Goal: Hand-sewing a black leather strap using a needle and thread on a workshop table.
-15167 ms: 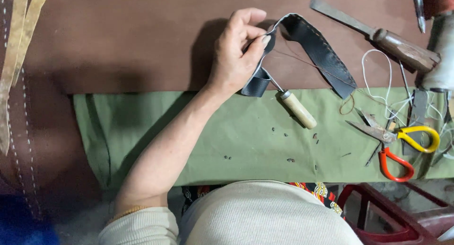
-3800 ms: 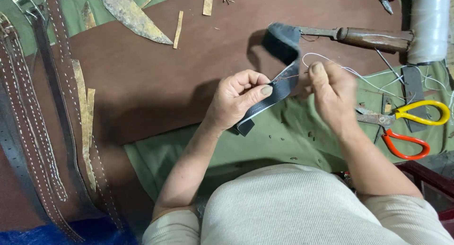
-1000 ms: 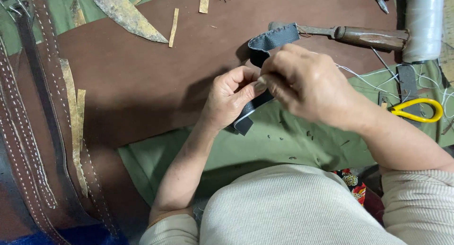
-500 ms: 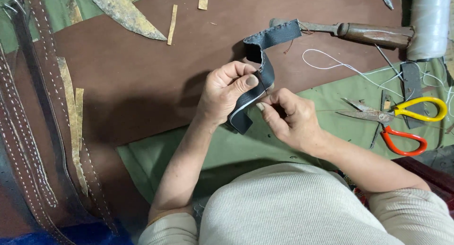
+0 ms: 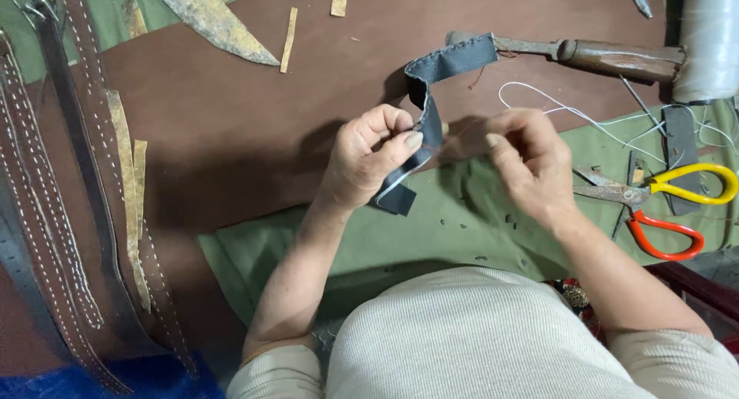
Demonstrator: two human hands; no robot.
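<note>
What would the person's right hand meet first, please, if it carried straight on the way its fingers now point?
Most likely the dark stitched strap pinched in the left hand: the right hand points leftward at it, close by, though depth is hard to judge.

Head camera looks steeply down, close above the workbench [image 5: 231, 137]

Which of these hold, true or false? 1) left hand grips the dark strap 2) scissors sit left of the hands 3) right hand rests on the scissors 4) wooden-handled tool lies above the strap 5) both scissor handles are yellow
1) Left hand grips the dark strap: true.
2) Scissors sit left of the hands: false, they lie to the right, on the green cloth.
3) Right hand rests on the scissors: false, it is raised beside the strap, apart from them.
4) Wooden-handled tool lies above the strap: true, at its upper right.
5) Both handles yellow: false, one yellow, one orange-red.
</note>
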